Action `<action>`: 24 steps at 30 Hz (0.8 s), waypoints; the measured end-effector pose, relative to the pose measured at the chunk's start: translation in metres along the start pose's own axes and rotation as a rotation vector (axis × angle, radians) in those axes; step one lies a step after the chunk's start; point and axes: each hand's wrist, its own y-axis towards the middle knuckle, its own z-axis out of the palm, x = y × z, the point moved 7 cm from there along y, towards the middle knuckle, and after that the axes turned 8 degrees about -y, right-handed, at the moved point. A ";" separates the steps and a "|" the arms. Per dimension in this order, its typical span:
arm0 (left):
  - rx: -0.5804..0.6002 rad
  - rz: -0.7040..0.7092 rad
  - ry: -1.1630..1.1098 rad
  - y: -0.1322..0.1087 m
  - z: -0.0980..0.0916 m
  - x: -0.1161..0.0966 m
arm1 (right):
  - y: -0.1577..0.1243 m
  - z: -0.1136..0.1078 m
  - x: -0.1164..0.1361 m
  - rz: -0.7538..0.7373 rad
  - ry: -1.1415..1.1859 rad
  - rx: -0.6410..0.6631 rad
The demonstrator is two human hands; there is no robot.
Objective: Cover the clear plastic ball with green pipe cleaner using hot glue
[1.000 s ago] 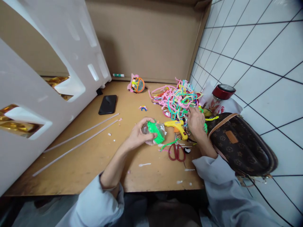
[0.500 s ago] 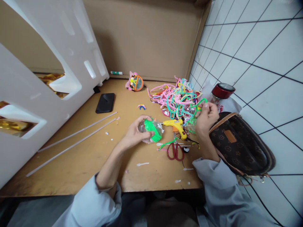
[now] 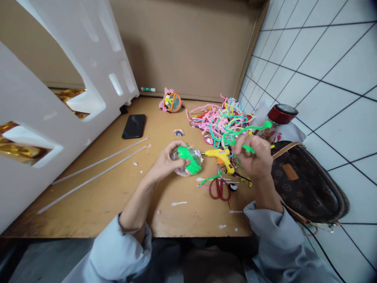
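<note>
My left hand (image 3: 169, 159) is wrapped round a clear plastic ball (image 3: 196, 156) with a bright green band of pipe cleaner across it. Closed on a bent green pipe cleaner (image 3: 256, 127), my right hand (image 3: 257, 155) is raised over the table's right side. Behind that hand lies a tangled heap of pipe cleaners (image 3: 215, 120) in pink, turquoise and yellow. A yellow glue gun (image 3: 222, 158) rests between my hands, its nozzle pointing at the ball. Below it are red-handled scissors (image 3: 219, 190) and a short green pipe cleaner piece (image 3: 209, 179).
A decorated ball with pink ears (image 3: 172, 102) and a small rainbow piece (image 3: 178, 132) sit farther back. On the left are a black phone (image 3: 134, 126), two thin white sticks (image 3: 97, 177) and a white foam panel (image 3: 103, 51). A brown handbag (image 3: 309, 184) and a red-lidded jar (image 3: 282, 114) stand right.
My right hand has lifted the green pipe cleaner away from the heap, and more of its length now shows. My left hand keeps its hold on the ball. The view has shifted slightly.
</note>
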 end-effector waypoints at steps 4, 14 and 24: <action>-0.023 0.032 0.003 0.002 -0.002 0.000 | -0.028 0.050 -0.005 0.234 0.288 0.538; -0.024 0.025 0.045 0.002 0.001 -0.001 | -0.081 0.100 -0.010 0.544 0.383 1.076; -0.012 0.052 0.106 0.003 0.000 0.000 | -0.108 0.115 -0.025 0.236 -0.258 1.283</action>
